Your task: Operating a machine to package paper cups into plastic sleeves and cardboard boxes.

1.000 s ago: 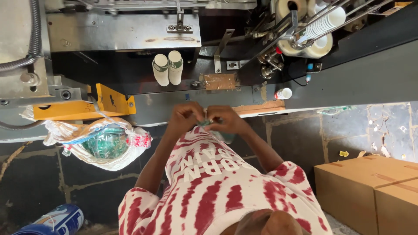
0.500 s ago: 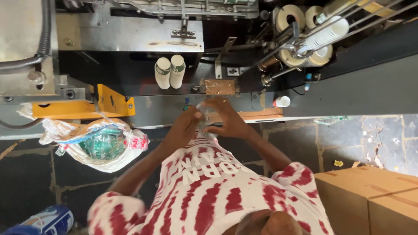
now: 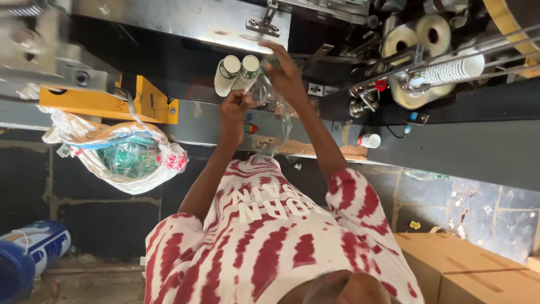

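Note:
Both my arms reach forward to a metal machine. My left hand (image 3: pixel 235 110) is closed on a clear plastic bag (image 3: pixel 274 121), which hangs crumpled between the hands. Higher up, my right hand (image 3: pixel 284 68) pinches the top of the same bag. Two stacks of white paper cups (image 3: pixel 237 75) stick out of the machine, just left of my right hand and above my left hand. My red and white patterned shirt (image 3: pixel 270 236) fills the lower middle of the view.
A yellow bracket (image 3: pixel 112 102) is fixed to the machine at left, with a white bag of green items (image 3: pixel 129 160) hanging under it. At upper right are film rolls (image 3: pixel 419 34), a long cup stack (image 3: pixel 450 70) and a small cup (image 3: pixel 369 141). Cardboard boxes (image 3: pixel 467 270) and a blue-white sack (image 3: pixel 34 247) are on the floor.
Both hands have moved from in front of my chest up toward the machine's cup stacks, carrying the clear plastic bag. The right hand went higher than the left.

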